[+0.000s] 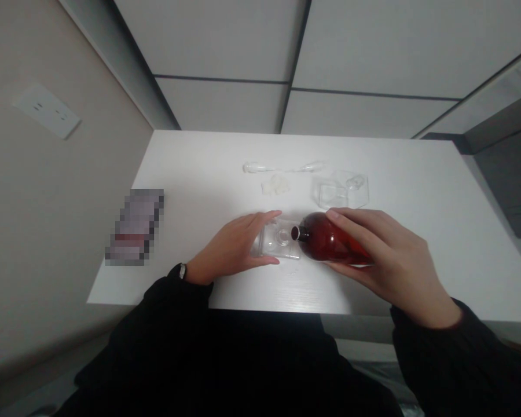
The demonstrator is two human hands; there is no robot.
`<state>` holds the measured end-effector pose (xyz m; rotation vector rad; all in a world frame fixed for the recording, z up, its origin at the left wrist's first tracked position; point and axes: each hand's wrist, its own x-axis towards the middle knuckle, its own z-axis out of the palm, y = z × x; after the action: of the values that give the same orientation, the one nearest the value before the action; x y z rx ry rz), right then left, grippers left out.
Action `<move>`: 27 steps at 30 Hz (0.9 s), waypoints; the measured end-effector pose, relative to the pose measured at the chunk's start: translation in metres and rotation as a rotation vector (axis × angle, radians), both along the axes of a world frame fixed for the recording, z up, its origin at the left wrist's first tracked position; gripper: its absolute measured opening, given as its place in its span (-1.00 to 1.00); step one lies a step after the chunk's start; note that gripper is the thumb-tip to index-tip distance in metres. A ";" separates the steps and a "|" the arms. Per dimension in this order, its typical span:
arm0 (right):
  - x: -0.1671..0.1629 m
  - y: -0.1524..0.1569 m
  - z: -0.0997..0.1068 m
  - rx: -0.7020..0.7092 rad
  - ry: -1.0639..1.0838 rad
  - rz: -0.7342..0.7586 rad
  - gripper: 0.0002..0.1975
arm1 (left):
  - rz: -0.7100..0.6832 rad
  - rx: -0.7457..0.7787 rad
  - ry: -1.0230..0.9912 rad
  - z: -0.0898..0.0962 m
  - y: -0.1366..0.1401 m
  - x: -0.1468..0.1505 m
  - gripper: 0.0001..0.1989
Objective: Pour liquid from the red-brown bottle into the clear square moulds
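Note:
My right hand (386,249) is wrapped round a dark amber bottle (330,240). The bottle is tipped to the left, its uncapped mouth just over the right side of a small clear box-shaped container (272,246) with a round opening on top. Whether any liquid flows is too faint to tell. My left hand (234,246) grips that container from the left, thumb on the near side and fingers on the far side. Behind it lie a small whitish translucent piece (275,185) and a long clear rod-like tool with wider ends (284,168).
A clear many-sided tray or lid (360,194) with small clear parts lies behind the bottle. At the left edge of the white table (182,168) is a blurred-out flat object (134,226). A wall with a socket plate (47,111) bounds the left; white panels stand behind.

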<state>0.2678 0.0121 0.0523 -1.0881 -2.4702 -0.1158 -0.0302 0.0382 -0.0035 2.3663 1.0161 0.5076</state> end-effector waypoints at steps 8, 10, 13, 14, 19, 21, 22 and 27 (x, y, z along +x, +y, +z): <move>0.001 0.001 0.003 -0.003 -0.033 0.007 -0.25 | -0.005 0.031 0.000 -0.002 0.000 0.000 -0.10; 0.001 0.001 0.004 -0.006 -0.047 0.006 -0.26 | -0.005 0.021 0.004 -0.003 0.001 -0.001 -0.10; 0.001 0.001 0.005 -0.002 -0.059 0.000 -0.27 | -0.001 0.004 0.009 -0.003 0.000 -0.001 -0.10; 0.000 0.001 0.006 -0.003 -0.060 0.000 -0.28 | 0.000 0.004 0.008 -0.003 0.000 -0.001 -0.10; 0.000 0.001 0.007 0.002 -0.059 0.005 -0.30 | -0.002 0.020 0.001 -0.003 0.000 -0.001 -0.10; 0.000 0.000 0.008 -0.003 -0.075 0.009 -0.32 | -0.004 0.022 -0.002 -0.003 0.000 0.000 -0.11; 0.000 0.000 0.008 -0.008 -0.084 0.011 -0.34 | -0.005 0.021 -0.003 -0.002 0.000 0.000 -0.11; -0.001 0.000 0.012 0.013 -0.110 0.012 -0.41 | -0.004 0.010 -0.005 -0.002 0.000 0.000 -0.11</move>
<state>0.2666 0.0124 0.0639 -1.0878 -2.5690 -0.1919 -0.0302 0.0383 -0.0059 2.3742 1.0087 0.5186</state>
